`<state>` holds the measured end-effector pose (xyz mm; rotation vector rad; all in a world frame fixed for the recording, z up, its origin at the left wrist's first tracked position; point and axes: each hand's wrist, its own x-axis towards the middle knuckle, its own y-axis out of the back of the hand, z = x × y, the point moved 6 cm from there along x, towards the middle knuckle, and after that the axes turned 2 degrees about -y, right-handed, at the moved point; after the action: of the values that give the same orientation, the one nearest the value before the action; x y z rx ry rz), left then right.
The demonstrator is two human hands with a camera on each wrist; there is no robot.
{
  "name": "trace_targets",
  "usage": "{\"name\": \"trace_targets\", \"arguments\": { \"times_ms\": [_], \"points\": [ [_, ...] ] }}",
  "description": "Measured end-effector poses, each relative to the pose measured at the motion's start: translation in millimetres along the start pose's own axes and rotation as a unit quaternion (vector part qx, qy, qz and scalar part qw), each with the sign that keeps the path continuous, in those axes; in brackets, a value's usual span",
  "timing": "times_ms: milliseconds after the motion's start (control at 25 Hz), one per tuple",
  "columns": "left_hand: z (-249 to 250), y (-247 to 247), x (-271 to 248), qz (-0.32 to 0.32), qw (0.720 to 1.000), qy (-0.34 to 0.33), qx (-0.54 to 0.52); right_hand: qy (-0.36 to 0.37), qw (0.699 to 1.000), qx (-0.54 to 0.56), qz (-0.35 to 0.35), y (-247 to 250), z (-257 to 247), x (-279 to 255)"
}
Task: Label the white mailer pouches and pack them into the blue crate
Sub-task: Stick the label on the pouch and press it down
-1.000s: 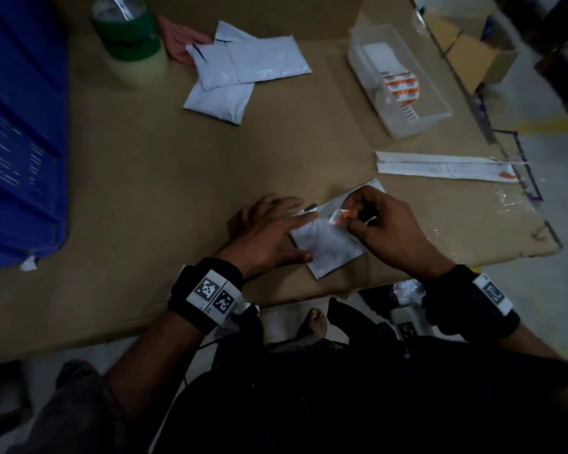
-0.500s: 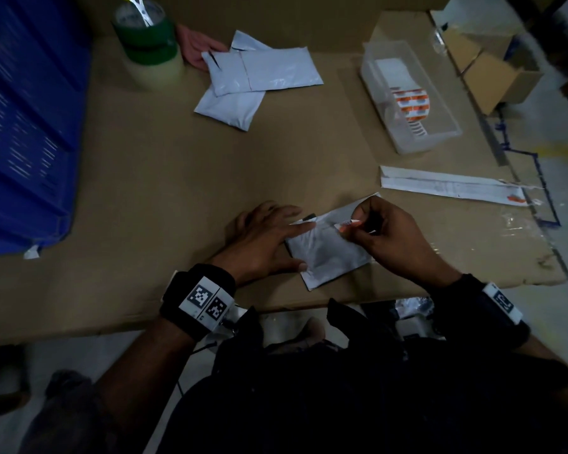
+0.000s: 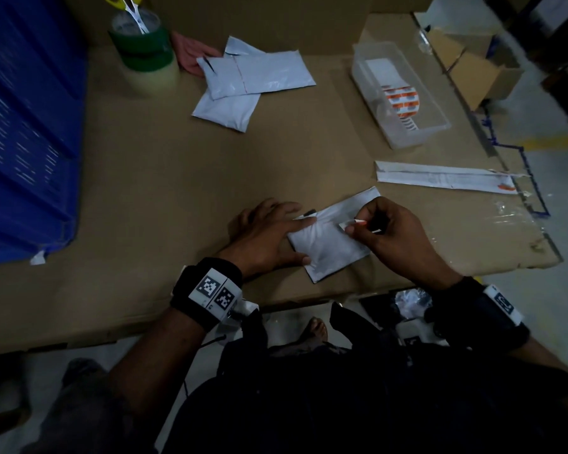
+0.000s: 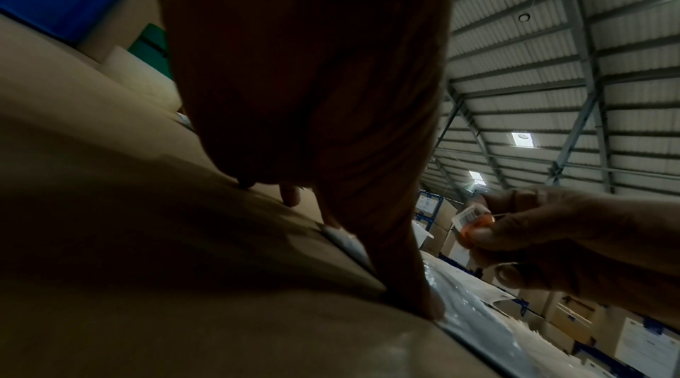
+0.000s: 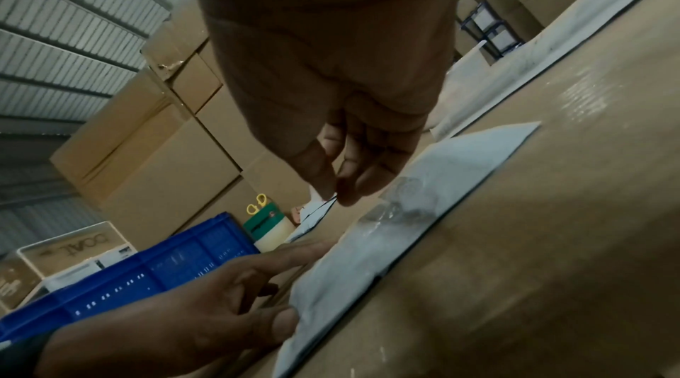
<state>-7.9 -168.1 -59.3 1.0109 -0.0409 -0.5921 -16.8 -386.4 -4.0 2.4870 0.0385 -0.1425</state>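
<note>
A white mailer pouch [image 3: 332, 244] lies near the front edge of the cardboard-covered table [image 3: 164, 178]. My left hand [image 3: 269, 234] lies flat with straight fingers pressing the pouch's left edge [image 5: 331, 282]. My right hand [image 3: 384, 234] hovers over the pouch's right part and pinches a small orange-and-white label [image 4: 473, 220] between thumb and fingers. Two more white pouches [image 3: 253, 77] lie stacked at the back of the table. The blue crate [image 3: 23, 126] stands at the left, and also shows in the right wrist view [image 5: 140, 268].
A clear tray [image 3: 404, 132] holding a strip of orange labels sits at the back right. A long white backing strip [image 3: 440, 180] lies right of my hands. A green-lidded tub [image 3: 145, 57] with scissors stands at the back. Another person's hand [image 3: 191, 54] rests beside the stacked pouches.
My right hand has turned the label so less of its orange face shows from above, staying over the pouch. The left hand keeps pressing the pouch's left edge.
</note>
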Motion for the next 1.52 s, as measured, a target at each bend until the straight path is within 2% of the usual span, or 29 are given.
{"name": "trace_targets", "arguments": {
  "times_ms": [160, 360, 600, 720, 840, 920, 1120, 1240, 1320, 1400, 1520],
  "points": [
    [-2, 0, -1, 0.011, 1.000, -0.008, -0.004, 0.023, 1.000, -0.004, 0.004, -4, -2, -7],
    [-1, 0, -1, 0.014, 1.000, -0.007, -0.005, 0.069, 0.992, -0.094, -0.054, -3, -9, -14],
    [4, 1, -5, 0.026, 0.999, 0.026, -0.005, 0.169, 0.960, -0.184, -0.130, -2, -12, 6],
    [11, 5, -12, 0.058, 0.997, 0.043, -0.007, 0.198, 0.943, -0.221, -0.147, -3, -11, 16],
    [17, 6, -18, 0.093, 0.994, 0.064, -0.008, 0.249, 0.926, -0.206, -0.196, -6, -17, 22],
    [19, 4, -22, 0.110, 0.991, 0.080, -0.005, 0.297, 0.900, -0.217, -0.232, -8, -23, 21],
    [23, -6, -34, 0.131, 0.987, 0.096, -0.017, 0.348, 0.832, -0.315, -0.296, -23, -22, 30],
    [22, -12, -37, 0.133, 0.985, 0.108, -0.032, 0.337, 0.801, -0.358, -0.342, -30, -33, 33],
    [18, -16, -37, 0.146, 0.982, 0.115, -0.046, 0.312, 0.760, -0.425, -0.379, -37, -39, 34],
    [15, -19, -36, 0.157, 0.979, 0.116, -0.051, 0.320, 0.701, -0.479, -0.421, -51, -39, 35],
    [13, -20, -35, 0.157, 0.978, 0.124, -0.050, 0.294, 0.649, -0.569, -0.410, -62, -53, 38]
  ]
}}
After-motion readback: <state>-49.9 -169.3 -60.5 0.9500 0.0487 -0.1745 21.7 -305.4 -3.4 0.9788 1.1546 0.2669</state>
